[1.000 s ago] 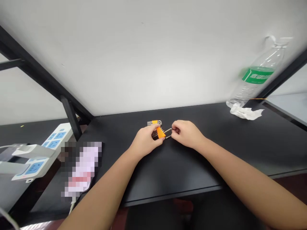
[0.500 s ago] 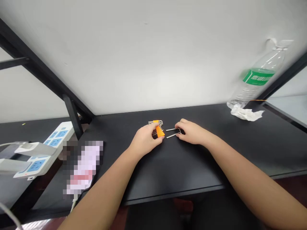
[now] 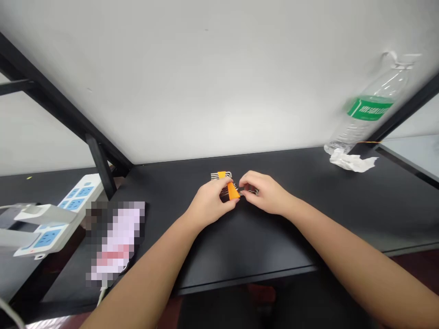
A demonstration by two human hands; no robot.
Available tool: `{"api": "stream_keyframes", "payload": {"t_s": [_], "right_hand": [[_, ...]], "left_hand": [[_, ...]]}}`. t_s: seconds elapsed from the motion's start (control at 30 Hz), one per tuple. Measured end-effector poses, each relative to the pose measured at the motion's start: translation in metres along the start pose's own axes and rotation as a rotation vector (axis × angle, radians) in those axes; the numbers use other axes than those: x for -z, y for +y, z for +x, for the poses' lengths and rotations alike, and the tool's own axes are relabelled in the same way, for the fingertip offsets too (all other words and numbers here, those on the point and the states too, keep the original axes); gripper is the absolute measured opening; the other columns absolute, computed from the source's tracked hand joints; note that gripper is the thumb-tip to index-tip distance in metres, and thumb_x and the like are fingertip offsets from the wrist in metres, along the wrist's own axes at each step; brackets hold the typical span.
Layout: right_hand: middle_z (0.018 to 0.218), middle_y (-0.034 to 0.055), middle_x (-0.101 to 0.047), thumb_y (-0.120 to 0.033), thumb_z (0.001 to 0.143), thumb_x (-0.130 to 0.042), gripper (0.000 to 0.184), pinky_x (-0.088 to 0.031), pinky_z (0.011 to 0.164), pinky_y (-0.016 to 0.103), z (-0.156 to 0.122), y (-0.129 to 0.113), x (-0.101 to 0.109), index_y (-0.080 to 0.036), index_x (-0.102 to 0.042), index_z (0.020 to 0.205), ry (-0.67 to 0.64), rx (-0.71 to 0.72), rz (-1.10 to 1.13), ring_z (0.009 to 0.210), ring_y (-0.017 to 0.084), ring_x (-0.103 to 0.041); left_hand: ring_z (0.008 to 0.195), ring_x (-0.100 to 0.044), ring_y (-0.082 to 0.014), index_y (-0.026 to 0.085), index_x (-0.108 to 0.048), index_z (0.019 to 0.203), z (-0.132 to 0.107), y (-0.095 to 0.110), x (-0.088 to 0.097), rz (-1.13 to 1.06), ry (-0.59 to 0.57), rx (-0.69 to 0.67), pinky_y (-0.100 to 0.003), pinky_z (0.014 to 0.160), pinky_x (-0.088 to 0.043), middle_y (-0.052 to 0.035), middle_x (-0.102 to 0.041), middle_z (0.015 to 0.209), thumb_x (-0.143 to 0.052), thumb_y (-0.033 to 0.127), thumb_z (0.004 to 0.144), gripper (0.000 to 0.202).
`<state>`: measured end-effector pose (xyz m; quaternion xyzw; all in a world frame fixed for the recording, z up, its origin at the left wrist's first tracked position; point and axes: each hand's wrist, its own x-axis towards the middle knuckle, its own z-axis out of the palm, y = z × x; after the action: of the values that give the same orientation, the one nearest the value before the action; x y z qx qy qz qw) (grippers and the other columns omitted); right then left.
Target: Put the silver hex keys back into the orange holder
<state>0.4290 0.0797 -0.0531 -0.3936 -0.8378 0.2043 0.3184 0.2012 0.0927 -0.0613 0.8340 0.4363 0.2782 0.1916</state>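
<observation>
An orange holder with several metal hex keys [image 3: 231, 188] rests on the black table [image 3: 260, 237] near its middle. My left hand [image 3: 209, 204] is closed round the holder from the left. My right hand [image 3: 265, 193] has come in from the right, its fingers pinched on the keys sticking out of the holder. Loose metal keys lie under the right hand's fingers, mostly hidden.
A clear plastic bottle with a green label [image 3: 368, 109] leans at the back right beside crumpled white paper [image 3: 350, 161]. White power strips with blue sockets [image 3: 51, 224] sit at the left, next to a blurred pink-white item [image 3: 115, 244]. A black frame post [image 3: 99, 171] stands left.
The right hand pulled a key out of the holder, laid it on the table to the right, then moved back left onto the holder's keys. The left hand kept hold of the holder.
</observation>
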Motion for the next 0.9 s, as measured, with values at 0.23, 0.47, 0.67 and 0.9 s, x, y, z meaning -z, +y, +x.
{"api": "stream_keyframes", "payload": {"t_s": [0.23,0.47,0.67,0.9], "right_hand": [[0.086,0.0012,-0.060,-0.012,0.088,-0.054,0.009,-0.041,0.067,0.026,0.002,-0.004,-0.012,-0.021,-0.053,0.088,0.035,-0.023,-0.074,0.072,0.014,-0.052],[0.083,0.0007,-0.061,-0.008,0.082,-0.056,0.014,-0.043,0.071,0.027,0.003,0.023,0.010,-0.020,-0.061,0.088,0.006,-0.332,-0.184,0.073,0.015,-0.056],[0.106,0.0074,-0.061,-0.040,0.085,-0.075,0.029,-0.046,0.069,0.030,-0.002,0.023,0.014,-0.020,-0.068,0.105,-0.226,-0.361,-0.233,0.079,0.018,-0.059],[0.103,0.0070,-0.061,-0.011,0.088,-0.058,0.015,-0.046,0.070,0.029,-0.005,0.014,0.008,-0.020,-0.066,0.098,-0.253,-0.245,-0.259,0.083,0.018,-0.058]], "left_hand": [[0.098,-0.073,-0.0241,0.026,-0.066,0.122,0.001,0.002,0.001,0.059,-0.015,-0.032,-0.036,0.086,-0.058,-0.0039,-0.076,0.112,-0.072,0.031,0.081,0.042],[0.105,-0.071,-0.0292,0.025,-0.067,0.126,0.004,-0.005,0.007,0.224,0.003,0.026,-0.040,0.092,-0.057,-0.0060,-0.075,0.114,-0.072,0.032,0.081,0.045],[0.100,-0.072,-0.0264,0.024,-0.066,0.128,0.004,-0.002,0.007,0.175,-0.027,0.030,-0.038,0.086,-0.059,-0.0043,-0.075,0.114,-0.070,0.029,0.082,0.046],[0.100,-0.072,-0.0273,0.024,-0.067,0.126,0.004,-0.001,0.008,0.167,-0.020,0.034,-0.039,0.088,-0.058,-0.0051,-0.076,0.112,-0.072,0.030,0.081,0.046]]}}
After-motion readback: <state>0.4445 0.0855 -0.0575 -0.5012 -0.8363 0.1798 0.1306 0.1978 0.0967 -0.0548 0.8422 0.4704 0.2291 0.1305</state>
